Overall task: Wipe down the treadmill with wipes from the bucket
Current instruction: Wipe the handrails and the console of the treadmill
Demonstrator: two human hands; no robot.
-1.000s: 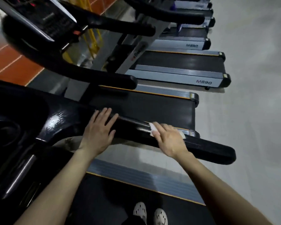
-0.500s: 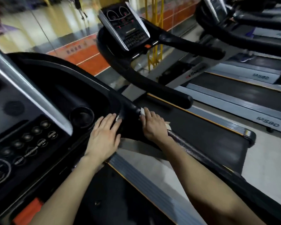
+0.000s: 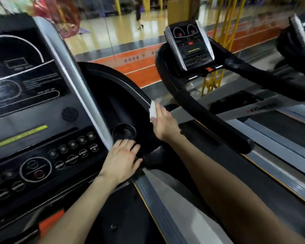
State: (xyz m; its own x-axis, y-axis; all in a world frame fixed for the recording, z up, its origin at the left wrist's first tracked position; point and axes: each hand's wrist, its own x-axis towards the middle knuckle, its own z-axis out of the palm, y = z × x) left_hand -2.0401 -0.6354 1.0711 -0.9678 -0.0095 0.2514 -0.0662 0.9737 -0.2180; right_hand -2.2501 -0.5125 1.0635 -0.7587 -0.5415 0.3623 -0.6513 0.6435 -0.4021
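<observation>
I stand on a black treadmill whose console point(image 3: 42, 106) fills the left of the head view. My right hand point(image 3: 164, 125) lies with straight fingers on a white wipe point(image 3: 153, 110) and presses it against the curved black right rim of the console point(image 3: 130, 90). My left hand point(image 3: 121, 161) rests flat on the black housing just below the round cup holder point(image 3: 124, 132), beside the button panel point(image 3: 74, 152). It holds nothing. The bucket of wipes is out of view.
A second treadmill stands close on the right, with its console point(image 3: 188, 44) and thick black handrail point(image 3: 209, 118) reaching toward my right arm. The grey side rail point(image 3: 158, 208) of my treadmill runs below my arms. A glossy floor and an orange track lie beyond.
My right hand has slid the wipe from the handrail up along the right side to the console rim. My left hand moved up to below the cup holder. My head lifted toward the console.
</observation>
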